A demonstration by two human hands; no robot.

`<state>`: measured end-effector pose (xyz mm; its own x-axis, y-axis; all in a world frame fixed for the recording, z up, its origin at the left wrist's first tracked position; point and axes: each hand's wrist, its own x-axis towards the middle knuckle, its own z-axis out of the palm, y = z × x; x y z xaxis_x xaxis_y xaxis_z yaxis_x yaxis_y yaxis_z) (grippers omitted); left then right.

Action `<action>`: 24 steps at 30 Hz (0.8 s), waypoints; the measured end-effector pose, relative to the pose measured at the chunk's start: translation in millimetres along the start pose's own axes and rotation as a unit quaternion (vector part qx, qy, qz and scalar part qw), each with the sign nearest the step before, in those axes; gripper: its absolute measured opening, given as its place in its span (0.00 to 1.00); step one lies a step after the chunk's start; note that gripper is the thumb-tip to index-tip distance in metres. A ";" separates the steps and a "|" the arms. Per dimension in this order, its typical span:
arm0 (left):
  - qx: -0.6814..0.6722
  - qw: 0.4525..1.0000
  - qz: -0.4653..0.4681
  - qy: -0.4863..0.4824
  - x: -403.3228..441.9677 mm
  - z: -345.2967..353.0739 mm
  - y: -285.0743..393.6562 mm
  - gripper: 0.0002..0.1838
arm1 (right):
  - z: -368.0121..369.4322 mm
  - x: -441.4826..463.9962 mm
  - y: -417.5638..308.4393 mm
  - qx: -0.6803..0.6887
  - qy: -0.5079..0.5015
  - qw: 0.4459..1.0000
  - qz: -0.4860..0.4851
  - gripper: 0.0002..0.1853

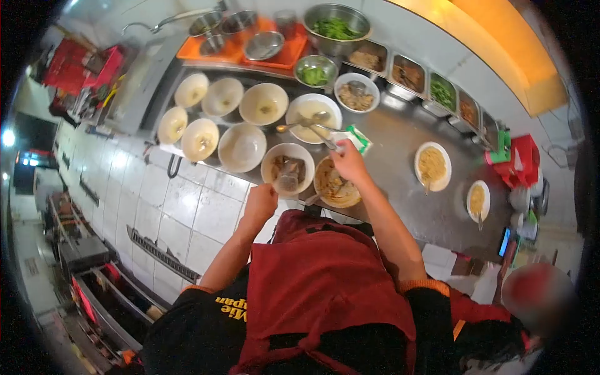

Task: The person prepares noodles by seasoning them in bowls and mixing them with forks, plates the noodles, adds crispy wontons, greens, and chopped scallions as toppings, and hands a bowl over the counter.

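My left hand [261, 203] is closed at the near-left rim of a white bowl [269, 178], which holds a dark glossy piece that I cannot identify. My right hand [350, 162] grips the handle of a metal spoon [330, 141] that points up and left toward a white bowl of pale liquid [300, 134]. Another spoon with a wooden-looking handle [285, 128] lies across that bowl. Just below my right hand stands a bowl smeared with brown sauce [344, 199], a spoon handle sticking out toward me. A green-and-white packet [358, 139] lies beside the hand.
Several pale bowls [242, 148] with a little seasoning line the counter's left. Greens and toppings fill a large steel bowl [338, 30] and metal tubs [409, 75] along the back. Two noodle plates [432, 166] stand right. Another person's red clothing [481, 307] shows lower right.
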<state>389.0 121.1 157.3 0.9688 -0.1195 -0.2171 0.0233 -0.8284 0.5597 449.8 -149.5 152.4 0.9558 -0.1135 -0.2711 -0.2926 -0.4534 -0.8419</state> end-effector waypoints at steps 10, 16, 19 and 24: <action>-0.247 0.962 -0.041 -0.112 26.5 -27.1 9.2 0.12 | 14.7 -80.4 -52.3 -0.215 -0.239 0.944 -0.077 0.19; -0.386 0.916 -0.034 -0.101 54.8 -65.1 20.0 0.10 | 22.6 -85.5 -47.7 -0.255 -0.254 0.925 -0.118 0.19; -0.406 0.910 -0.057 -0.059 56.4 -105.5 22.6 0.09 | 24.7 -84.1 -53.2 -0.184 -0.291 0.931 -0.121 0.19; -0.415 0.908 -0.045 -0.006 69.9 -126.7 -17.6 0.10 | 25.5 -79.4 -52.4 0.023 -0.463 0.884 0.065 0.21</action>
<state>487.5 196.7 233.6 0.9512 -0.0825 -0.2972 0.2847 -0.1366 0.9489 388.5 -94.2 206.1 0.4883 0.6204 -0.6138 -0.4189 -0.4504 -0.7885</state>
